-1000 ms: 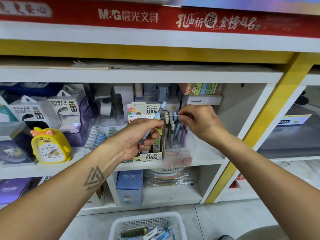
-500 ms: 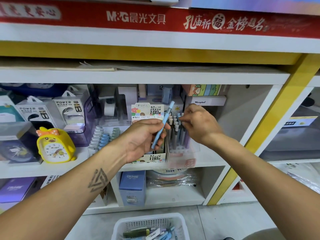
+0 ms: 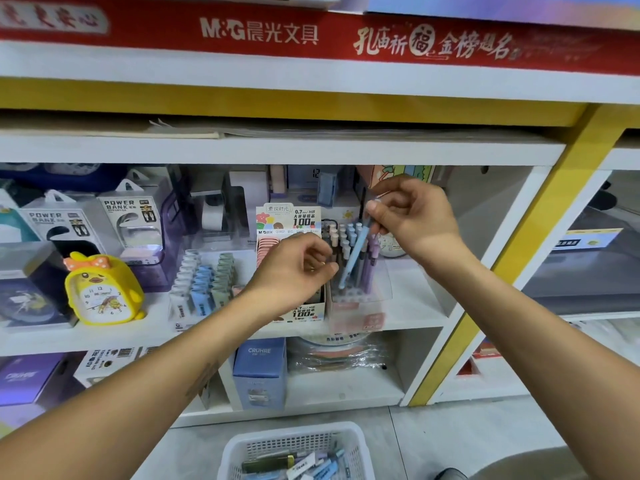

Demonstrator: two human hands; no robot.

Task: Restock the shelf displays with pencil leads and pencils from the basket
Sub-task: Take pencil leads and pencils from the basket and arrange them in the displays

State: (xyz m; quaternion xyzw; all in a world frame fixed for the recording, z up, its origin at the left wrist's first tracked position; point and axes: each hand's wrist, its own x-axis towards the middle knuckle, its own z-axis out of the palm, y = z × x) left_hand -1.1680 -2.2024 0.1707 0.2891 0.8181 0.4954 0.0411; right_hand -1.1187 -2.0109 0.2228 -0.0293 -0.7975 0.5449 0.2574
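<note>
White shop shelving fills the view, topped by a red M&G banner and framed on the right by a slanted yellow upright. On the middle shelf stands a clear pencil display holding upright mechanical pencils in cream, blue and lilac. Just to its left sits a cardboard lead box printed "0.7 HB 100", with pinkish lead cases showing in its upper part.

The right hand pinches the top end of a light blue pencil between thumb and fingers. The pencil slants down and to the left, its tip low among the standing pencils, near the holed base of the display (whether the tip is seated in a hole cannot be told). The left hand hovers in front of the lead box with its fingers curled inward; whether it holds anything cannot be told.

Further left on the same shelf are rows of small white, blue and green erasers or cases, a yellow chick alarm clock and boxed power banks. A blue CRUHRE box stands on the shelf below.

On the floor, at the bottom edge of the view, a white perforated basket holds several more pencils and packets, lying loosely together.
</note>
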